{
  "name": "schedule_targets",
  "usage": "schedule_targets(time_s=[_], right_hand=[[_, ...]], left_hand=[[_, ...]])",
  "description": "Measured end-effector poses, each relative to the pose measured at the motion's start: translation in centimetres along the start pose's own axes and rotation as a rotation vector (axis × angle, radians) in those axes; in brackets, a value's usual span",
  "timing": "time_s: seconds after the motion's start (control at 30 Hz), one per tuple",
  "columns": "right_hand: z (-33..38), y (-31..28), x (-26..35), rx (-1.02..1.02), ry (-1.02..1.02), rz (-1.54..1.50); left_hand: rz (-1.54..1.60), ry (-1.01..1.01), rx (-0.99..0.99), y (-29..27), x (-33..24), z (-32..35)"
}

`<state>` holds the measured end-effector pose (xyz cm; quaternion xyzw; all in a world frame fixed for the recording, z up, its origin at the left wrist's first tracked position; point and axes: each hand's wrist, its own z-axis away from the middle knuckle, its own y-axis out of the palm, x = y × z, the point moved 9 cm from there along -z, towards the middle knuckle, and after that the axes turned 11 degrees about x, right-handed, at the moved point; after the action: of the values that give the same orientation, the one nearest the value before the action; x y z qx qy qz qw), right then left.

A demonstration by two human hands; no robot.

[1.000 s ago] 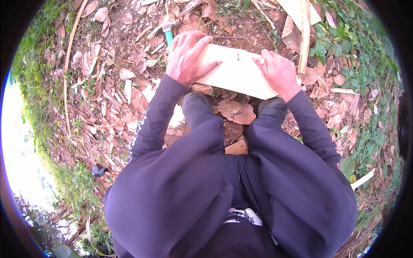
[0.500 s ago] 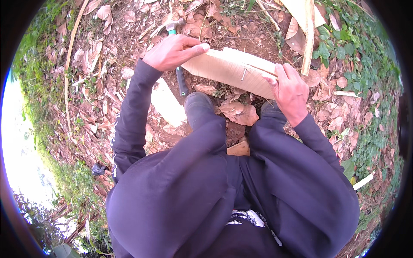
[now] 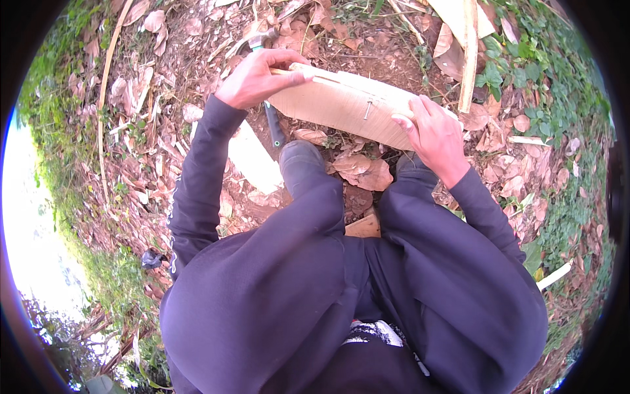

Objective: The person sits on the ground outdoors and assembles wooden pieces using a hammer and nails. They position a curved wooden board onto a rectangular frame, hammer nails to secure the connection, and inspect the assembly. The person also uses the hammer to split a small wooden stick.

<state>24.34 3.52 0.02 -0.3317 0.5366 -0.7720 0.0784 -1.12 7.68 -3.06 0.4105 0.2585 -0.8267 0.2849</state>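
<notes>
We saw reddish-brown soil (image 3: 388, 71) under dry brown leaves (image 3: 373, 176), low green leafy plants (image 3: 541, 85) at right, and glaring white daylight (image 3: 31, 223) at left.

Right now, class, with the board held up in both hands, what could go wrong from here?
1. The nail juts from the near face of the board, close to the right hand; if the grip shifted, it might scratch the thumb.

2. The left hand and right hand hold the tilted board near its ends; if either slipped, it could drop toward the boots.

3. The hammer lies beside the left boot, where a foot might catch it.
</notes>
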Motion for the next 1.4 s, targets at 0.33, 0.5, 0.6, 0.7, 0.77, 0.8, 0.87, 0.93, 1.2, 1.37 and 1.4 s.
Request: schedule_targets(time_s=[0.33,0.5,0.6,0.7,0.77,0.8,0.87,0.93,1.2,1.37,1.4], right_hand=[[-4.4,1.0,-3.0,0.101,0.021,0.073],[-6.0,2.0,-4.2,0.023,0.055,0.024],[-6.4,3.1,-4.9,0.124,0.095,0.035],[-6.2,3.9,-5.7,0.144,0.116,-0.010],[-6.3,3.8,-5.5,0.157,0.129,-0.031],[-6.3,3.9,-5.4,0.165,0.135,-0.042],[-6.3,3.9,-5.4,0.153,0.129,-0.029],[-6.2,4.1,-5.5,0.147,0.129,-0.017],[-6.5,3.8,-5.6,0.198,0.138,-0.045],[-5.9,3.8,-5.8,0.105,0.121,-0.102],[-5.9,3.6,-5.7,0.097,0.133,-0.115]], left_hand=[[0.068,-0.015,-0.054,-0.1,5.6,-1.9],[-0.167,-0.086,-0.239,-0.9,6.1,-2.2],[-0.247,-0.007,-0.554,-2.6,5.6,-0.4],[-0.176,-0.164,-0.902,-4.0,8.6,3.8],[-0.223,-0.223,-0.943,-2.6,11.2,6.0],[-0.183,-0.255,-0.870,-1.3,12.4,5.9],[-0.265,-0.224,-0.786,1.1,12.3,5.5],[-0.394,-0.233,-0.820,1.8,11.3,5.0],[0.027,-0.268,-0.713,-0.9,15.3,4.4],[0.301,-0.263,-0.591,-2.6,14.2,7.2],[-0.132,-0.274,-0.706,-3.9,11.7,8.5]])
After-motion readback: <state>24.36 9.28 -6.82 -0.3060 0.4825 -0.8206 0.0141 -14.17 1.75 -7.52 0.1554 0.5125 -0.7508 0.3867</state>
